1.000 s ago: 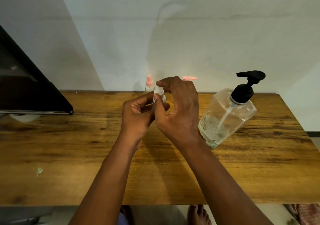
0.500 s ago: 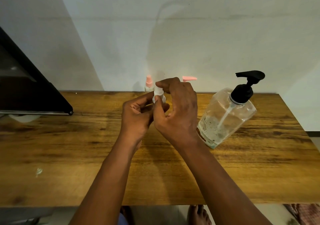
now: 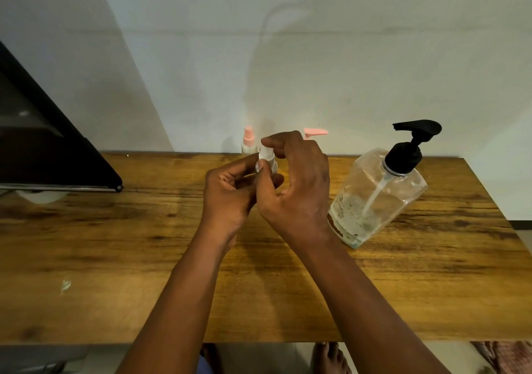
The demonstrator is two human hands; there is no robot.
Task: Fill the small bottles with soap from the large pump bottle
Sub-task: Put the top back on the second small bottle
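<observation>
I see a grainy wooden counter (image 3: 115,258) against a pale wall, both hands (image 3: 230,195) (image 3: 299,192) gripping a small white bottle (image 3: 266,159) left of the clear, boxy pump bottle (image 3: 377,198).

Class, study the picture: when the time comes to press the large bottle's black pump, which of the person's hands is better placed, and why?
Probably the right hand: the large pump bottle stands just beside it, and its fingers only pinch the small white bottle at the top. The left hand grips that bottle from the far side.
</observation>
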